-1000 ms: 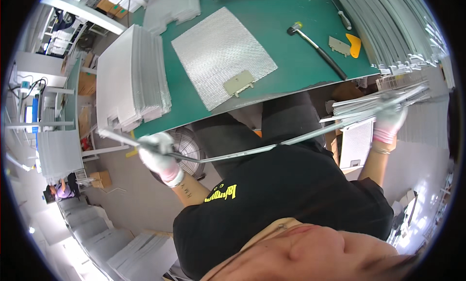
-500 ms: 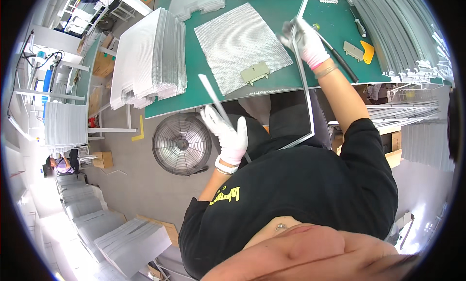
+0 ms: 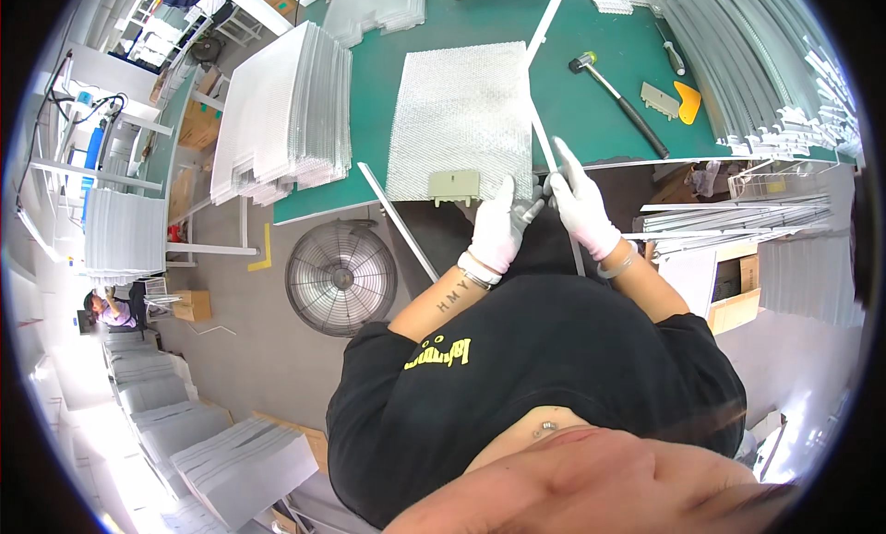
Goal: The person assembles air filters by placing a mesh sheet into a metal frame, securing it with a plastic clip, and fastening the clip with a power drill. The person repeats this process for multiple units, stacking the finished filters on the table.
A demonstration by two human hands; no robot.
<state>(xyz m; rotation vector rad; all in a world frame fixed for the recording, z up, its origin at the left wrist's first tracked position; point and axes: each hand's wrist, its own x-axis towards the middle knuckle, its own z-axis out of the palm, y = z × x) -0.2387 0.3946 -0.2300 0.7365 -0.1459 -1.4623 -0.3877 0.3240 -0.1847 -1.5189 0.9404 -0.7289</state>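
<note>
A silvery mesh sheet (image 3: 461,109) lies on the green table, its near edge at the table's front edge. A beige-grey tabbed plate (image 3: 454,185) rests on that edge. My gloved left hand (image 3: 498,231) is closed at the sheet's near right corner, thumb on top, fingers partly hidden beneath. A thin, bent white metal frame (image 3: 542,132) runs along the sheet's right edge; another length of it stands out left of my left hand. My gloved right hand (image 3: 588,216) grips the right-hand length, fingers pointing up along it. Its lower part drops in front of my lap.
Right of the sheet lie a black-handled mallet (image 3: 628,109), a screwdriver (image 3: 676,59), a second tabbed plate (image 3: 660,100) and a yellow scraper (image 3: 688,102). Mesh stacks (image 3: 277,114) stand at left, more strips (image 3: 738,63) at far right. A floor fan (image 3: 341,277) stands below.
Both hands have come together at the sheet's near right corner. The sheet has turned straighter and shifted nearer, with the plate on it. The frame's right-hand length now lies against the sheet.
</note>
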